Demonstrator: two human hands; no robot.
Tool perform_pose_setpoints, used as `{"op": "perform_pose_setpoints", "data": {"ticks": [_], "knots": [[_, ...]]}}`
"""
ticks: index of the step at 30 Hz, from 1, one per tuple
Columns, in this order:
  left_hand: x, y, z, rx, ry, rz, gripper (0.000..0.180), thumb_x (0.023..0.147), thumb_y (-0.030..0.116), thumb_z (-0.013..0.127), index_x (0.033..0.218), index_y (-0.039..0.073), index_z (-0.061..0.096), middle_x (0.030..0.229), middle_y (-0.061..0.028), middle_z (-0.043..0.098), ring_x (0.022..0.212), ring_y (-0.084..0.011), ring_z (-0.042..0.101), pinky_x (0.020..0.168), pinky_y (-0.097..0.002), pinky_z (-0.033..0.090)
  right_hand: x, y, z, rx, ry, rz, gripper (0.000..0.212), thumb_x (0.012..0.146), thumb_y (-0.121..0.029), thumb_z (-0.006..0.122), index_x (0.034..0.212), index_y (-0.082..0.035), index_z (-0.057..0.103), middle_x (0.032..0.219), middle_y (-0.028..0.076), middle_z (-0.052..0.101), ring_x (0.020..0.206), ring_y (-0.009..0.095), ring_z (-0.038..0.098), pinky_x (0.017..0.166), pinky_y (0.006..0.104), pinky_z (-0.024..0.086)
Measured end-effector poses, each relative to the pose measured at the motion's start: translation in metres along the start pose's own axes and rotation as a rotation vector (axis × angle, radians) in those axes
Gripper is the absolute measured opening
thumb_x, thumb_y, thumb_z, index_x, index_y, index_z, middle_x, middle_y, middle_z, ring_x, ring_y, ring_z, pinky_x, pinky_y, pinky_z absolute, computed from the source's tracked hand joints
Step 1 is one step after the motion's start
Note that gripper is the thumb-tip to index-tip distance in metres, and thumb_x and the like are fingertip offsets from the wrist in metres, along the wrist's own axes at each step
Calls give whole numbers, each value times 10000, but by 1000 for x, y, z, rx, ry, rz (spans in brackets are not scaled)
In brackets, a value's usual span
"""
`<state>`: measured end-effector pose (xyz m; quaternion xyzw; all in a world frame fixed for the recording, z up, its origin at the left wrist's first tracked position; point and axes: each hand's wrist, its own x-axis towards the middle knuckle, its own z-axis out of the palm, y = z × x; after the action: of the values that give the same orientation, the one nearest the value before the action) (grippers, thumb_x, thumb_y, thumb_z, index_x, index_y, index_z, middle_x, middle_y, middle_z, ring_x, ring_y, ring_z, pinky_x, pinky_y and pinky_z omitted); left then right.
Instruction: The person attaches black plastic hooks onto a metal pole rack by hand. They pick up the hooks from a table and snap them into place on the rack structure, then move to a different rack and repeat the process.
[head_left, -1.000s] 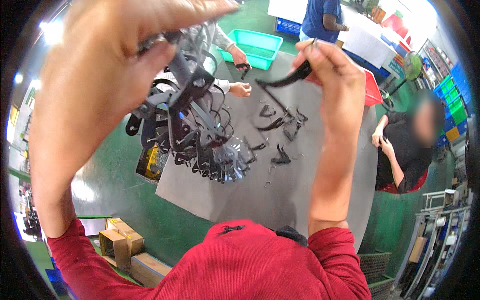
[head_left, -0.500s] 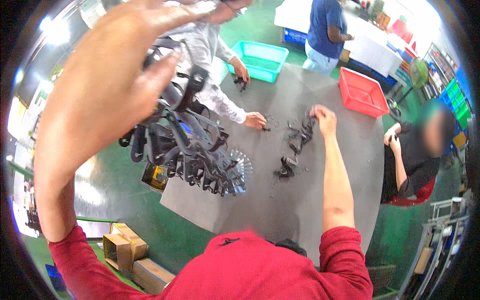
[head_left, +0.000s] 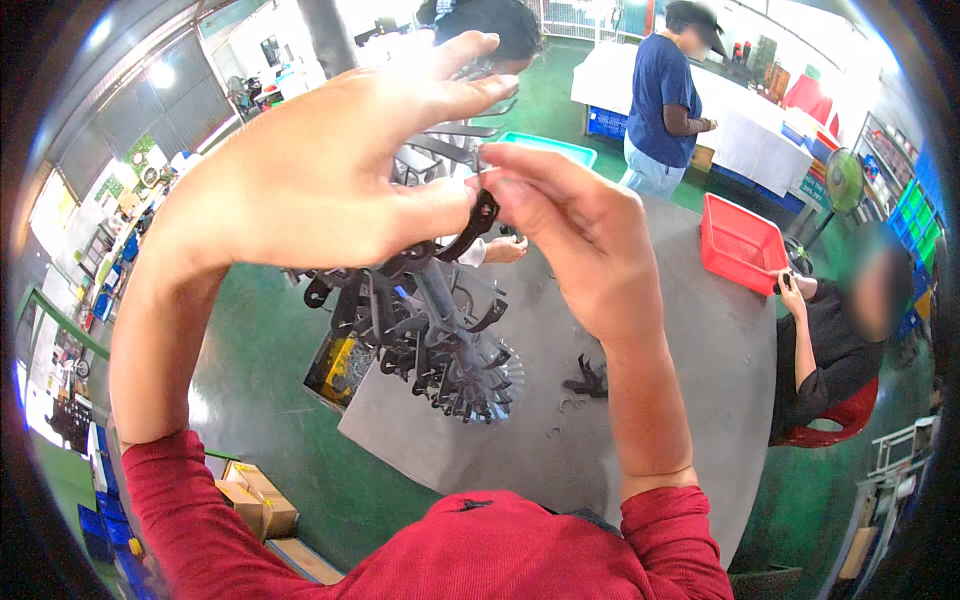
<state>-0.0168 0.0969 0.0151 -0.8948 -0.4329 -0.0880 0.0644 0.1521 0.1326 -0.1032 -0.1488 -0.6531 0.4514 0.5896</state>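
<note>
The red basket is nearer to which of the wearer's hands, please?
Right. The right hand is raised to the left of the red basket in the picture; the left hand is farther left.

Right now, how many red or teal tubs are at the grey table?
2: a red tub on the right side of the grey table, and a teal tub at its far side, mostly hidden behind the right hand. More may be hidden.
</note>
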Motion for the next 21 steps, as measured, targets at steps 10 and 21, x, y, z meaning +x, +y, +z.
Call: {"op": "perform_pose_setpoints", "data": {"ticks": [10, 21], "knots": [[-40, -18, -7, -173, -112, 261, 909, 569, 99, 600, 1413, 8, 275, 1484, -154, 251, 1396, -294, 170, 1130, -412, 136, -2, -6, 23, -13, -16, 121, 142, 878, -41, 563, 969, 49, 623, 791, 56, 653, 724, 80, 588, 647, 219, 469], [-54, 18, 9, 46, 264, 103, 487, 637, -100, 609, 1097, 60, 622, 1125, -120, 601, 1052, -309, 573, 880, -372, 468, -10, -4, 19, -77, -123, 39, 161, 911, -38, 523, 989, 71, 611, 842, 96, 638, 757, 147, 617, 691, 264, 504]]}}
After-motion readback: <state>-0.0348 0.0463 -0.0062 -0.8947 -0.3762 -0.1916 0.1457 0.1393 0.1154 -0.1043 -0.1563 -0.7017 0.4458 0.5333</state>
